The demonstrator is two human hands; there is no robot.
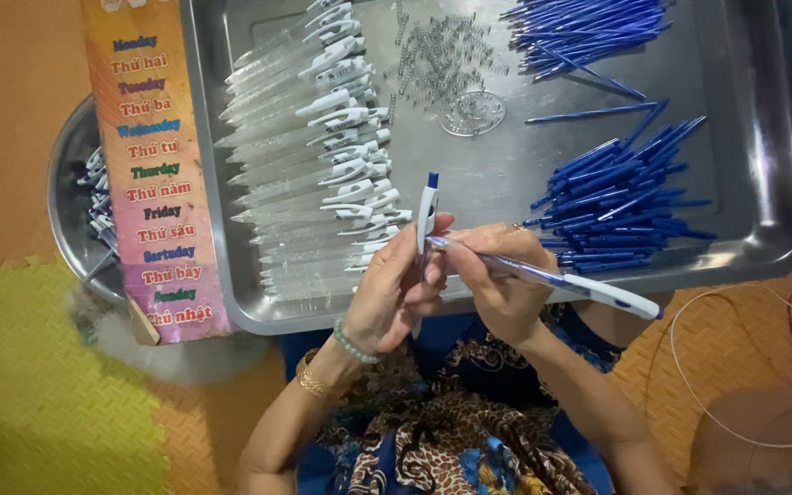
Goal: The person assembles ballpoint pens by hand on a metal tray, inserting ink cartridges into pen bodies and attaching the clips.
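We see left hand (394, 293) gripping an upright white pen cap (426, 213), right hand (503, 280) gripping a clear ribbed pen barrel (552, 278), tips meeting above the steel tray (763, 183); thin blue refills (621, 206) just beyond.

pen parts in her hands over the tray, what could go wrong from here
1. The left hand holds a white pen top upright while the right hand holds a clear barrel slantwise; a slip might drop either into the metal tray.
2. The small springs lie loose and could scatter if the tray is knocked.
3. The blue refills nearby could roll.
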